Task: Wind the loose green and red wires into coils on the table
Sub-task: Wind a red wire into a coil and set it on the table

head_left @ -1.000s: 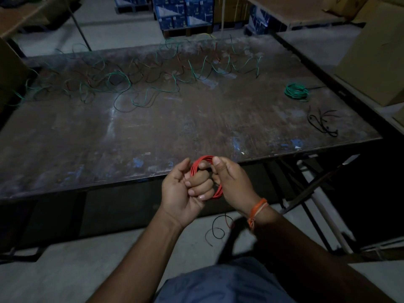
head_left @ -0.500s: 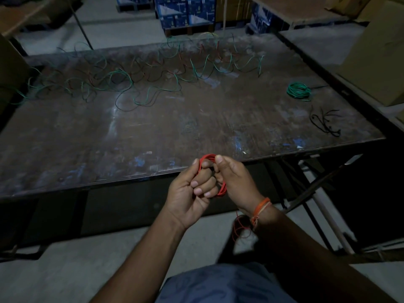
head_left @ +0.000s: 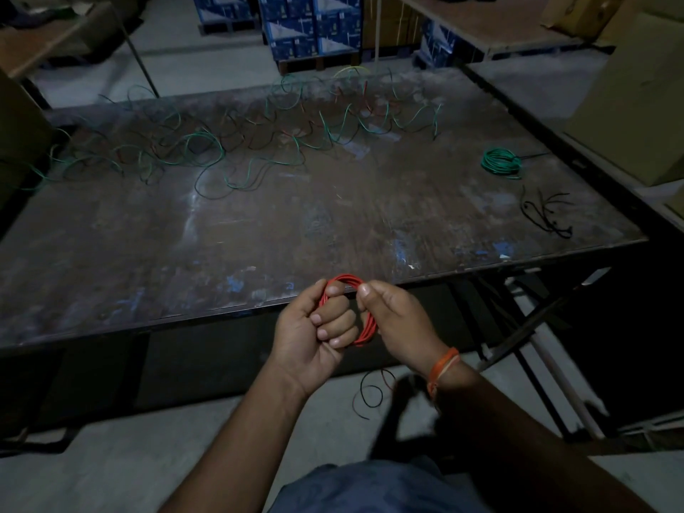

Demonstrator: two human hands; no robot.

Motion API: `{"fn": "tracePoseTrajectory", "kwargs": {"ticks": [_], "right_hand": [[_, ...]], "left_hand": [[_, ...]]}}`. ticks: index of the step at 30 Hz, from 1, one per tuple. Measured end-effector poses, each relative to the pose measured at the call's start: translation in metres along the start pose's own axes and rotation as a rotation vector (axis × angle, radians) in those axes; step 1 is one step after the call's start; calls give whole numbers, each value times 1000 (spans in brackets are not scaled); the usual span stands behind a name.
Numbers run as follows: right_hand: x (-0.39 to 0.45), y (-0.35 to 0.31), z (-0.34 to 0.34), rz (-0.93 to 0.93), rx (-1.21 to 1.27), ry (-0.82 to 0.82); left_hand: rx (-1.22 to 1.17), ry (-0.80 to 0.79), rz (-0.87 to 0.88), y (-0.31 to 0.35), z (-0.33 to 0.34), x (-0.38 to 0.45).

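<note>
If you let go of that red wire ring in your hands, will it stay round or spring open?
Probably it would loosen: the red coil keeps its loops only while the left hand and right hand grip it. Its tail dangles in curls, so it looks bendy yet springy. It seems light.

Both forearms reached forward and met in front of the body. The left hand (head_left: pixel 314 327) was fisted, palm turned toward the camera, its fingers (head_left: pixel 335 322) curled through the red wire coil (head_left: pixel 366 327), thumb pressed on top. The right hand (head_left: pixel 398 320) pinched the coil's upper right side, an orange band (head_left: pixel 442 366) round its wrist.
</note>
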State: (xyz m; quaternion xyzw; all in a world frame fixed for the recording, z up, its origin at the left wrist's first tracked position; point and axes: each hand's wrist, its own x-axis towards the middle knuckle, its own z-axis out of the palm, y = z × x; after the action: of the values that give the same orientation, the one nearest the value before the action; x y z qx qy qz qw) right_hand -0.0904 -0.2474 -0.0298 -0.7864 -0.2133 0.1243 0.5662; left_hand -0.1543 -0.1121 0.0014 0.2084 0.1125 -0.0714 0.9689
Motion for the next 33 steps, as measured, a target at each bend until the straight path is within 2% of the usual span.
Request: {"fn": "tracePoseTrajectory", "kwargs": {"ticks": [10,17,20,33], "right_hand": [[4,-1,0,36,-87,-115],[7,-4,5,-80,-263,-33],[9,-4,5,-107,-312,-46],[13,-3,4,-77,-295,-109]], "left_hand": [[79,124,55,3,3,1],[119,77,89,1,8,0],[98,72,94,3,7,-3],[120,4,123,2,-1,-1]]}}
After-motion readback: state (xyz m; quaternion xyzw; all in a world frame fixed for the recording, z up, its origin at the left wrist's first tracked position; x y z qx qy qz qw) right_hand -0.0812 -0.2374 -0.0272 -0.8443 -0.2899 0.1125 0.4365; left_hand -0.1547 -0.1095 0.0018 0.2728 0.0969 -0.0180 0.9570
